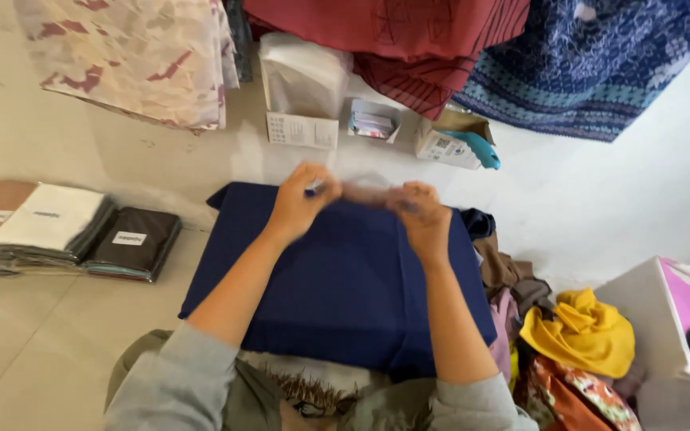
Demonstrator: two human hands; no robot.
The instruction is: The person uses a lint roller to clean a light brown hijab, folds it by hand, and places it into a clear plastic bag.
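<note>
— So where does the navy cloth (345, 287) sit?

— Middle of the frame, spread flat as a folded rectangle on the pale floor (57, 335), its near edge by the person's lap at the bottom. Both hands are at its far edge, just above centre.

— What do the hands have hold of?

— Between them is a blurred, clear strip (365, 191), perhaps thin plastic or tape, stretched from one hand to the other right over the cloth's top edge. The left hand (301, 203) is pinched shut on its end, with a small dark bit showing at the fingertips. The right hand (418, 214) is curled closed on the other end. The blur hides what the strip really is.

— Do the hands touch the cloth?

— They are over its upper edge; whether they rest on it I cannot tell.

— And around it?

— To the right of the cloth, a heap of clothes (513, 279) with a yellow garment (580, 331) and a pink and white box (680, 319) at the right edge. Left of it, flat packed garments (65, 227) in a row. Above, small open cardboard boxes (373, 124) and a white pouch (303, 76) against hanging patterned fabrics (584, 56) along the top.
</note>
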